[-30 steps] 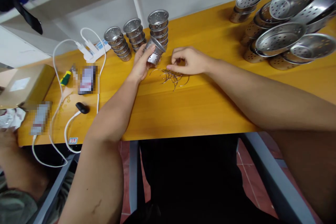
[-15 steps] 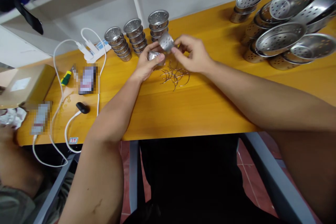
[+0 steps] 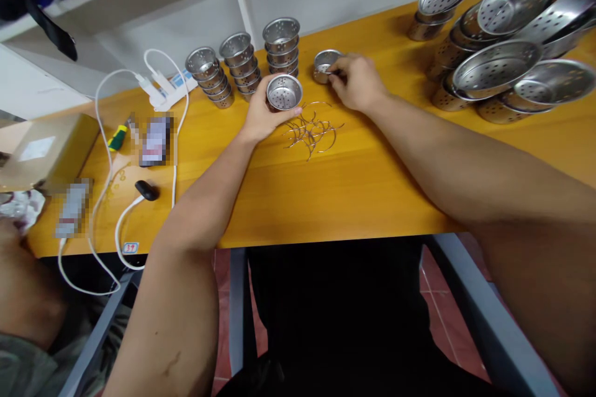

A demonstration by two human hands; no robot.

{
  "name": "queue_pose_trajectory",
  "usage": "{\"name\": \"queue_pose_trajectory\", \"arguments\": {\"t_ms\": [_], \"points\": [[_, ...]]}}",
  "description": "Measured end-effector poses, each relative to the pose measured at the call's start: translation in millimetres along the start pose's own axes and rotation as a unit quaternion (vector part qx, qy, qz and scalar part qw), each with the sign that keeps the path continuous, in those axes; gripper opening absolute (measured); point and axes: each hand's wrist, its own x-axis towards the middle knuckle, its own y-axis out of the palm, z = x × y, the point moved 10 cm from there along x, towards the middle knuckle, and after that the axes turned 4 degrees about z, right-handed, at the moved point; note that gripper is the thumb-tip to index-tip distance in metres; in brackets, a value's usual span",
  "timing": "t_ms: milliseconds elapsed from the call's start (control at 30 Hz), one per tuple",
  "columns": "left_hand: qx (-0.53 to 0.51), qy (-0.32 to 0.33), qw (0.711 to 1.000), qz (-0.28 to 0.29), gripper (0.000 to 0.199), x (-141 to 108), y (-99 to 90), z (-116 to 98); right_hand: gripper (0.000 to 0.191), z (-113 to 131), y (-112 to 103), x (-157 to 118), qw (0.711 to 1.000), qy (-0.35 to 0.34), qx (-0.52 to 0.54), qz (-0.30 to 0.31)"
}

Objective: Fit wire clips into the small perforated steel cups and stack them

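A small perforated metal cup (image 3: 284, 93) is held in my left hand (image 3: 261, 113), its mouth tipped toward me. My right hand (image 3: 359, 82) grips the near right rim of a second perforated metal cup (image 3: 322, 67), which stands upright on the table. Between and below the hands lies a loose heap of thin curved wires (image 3: 313, 130). Behind my left hand stand three stacks of like cups: a left stack (image 3: 209, 77), a middle stack (image 3: 239, 61) and a right stack (image 3: 282, 43).
Larger perforated metal bowls (image 3: 498, 65) crowd the table's right end. To the left are a power strip (image 3: 174, 96) with white cables, a phone (image 3: 156, 139), a yellow-green screwdriver (image 3: 118, 138), a cardboard box (image 3: 49, 152) and another person's arm (image 3: 28, 285).
My right hand has moved right, bringing its cup down onto the table. My left hand has turned its cup so the open mouth shows.
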Motion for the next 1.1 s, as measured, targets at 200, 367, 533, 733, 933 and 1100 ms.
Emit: {"name": "queue_pose_trajectory", "arguments": {"t_ms": [200, 367, 533, 733, 933, 1100], "points": [[0.011, 0.023, 1.000, -0.017, 0.110, -0.8, -0.8, 4.7, 0.051, 57.1, -20.1, -3.4, 1.000, -0.024, -0.008, -0.006], [0.019, 0.054, 0.998, 0.032, 0.106, 0.1, 4.3, -22.8, 0.043, 130.9, -11.7, -18.1, 0.992, -0.097, 0.002, 0.078], [0.048, 0.069, 0.995, 0.050, 0.097, -4.0, 9.6, -52.6, 0.044, 162.1, 22.3, -31.9, 0.972, -0.169, 0.011, 0.161], [0.047, 0.002, 0.998, 0.045, 0.098, -4.6, 12.1, -48.9, 0.026, 157.3, 21.1, -31.8, 0.972, -0.155, 0.032, 0.172], [0.044, -0.022, 0.996, 0.070, 0.094, -5.7, 15.1, -53.4, 0.047, 154.4, 14.0, -28.2, 0.977, -0.131, 0.073, 0.150], [0.058, -0.007, 0.996, 0.071, 0.088, -4.7, 13.8, -54.6, 0.047, 146.9, 18.4, -22.8, 0.978, -0.121, 0.084, 0.147]]}}
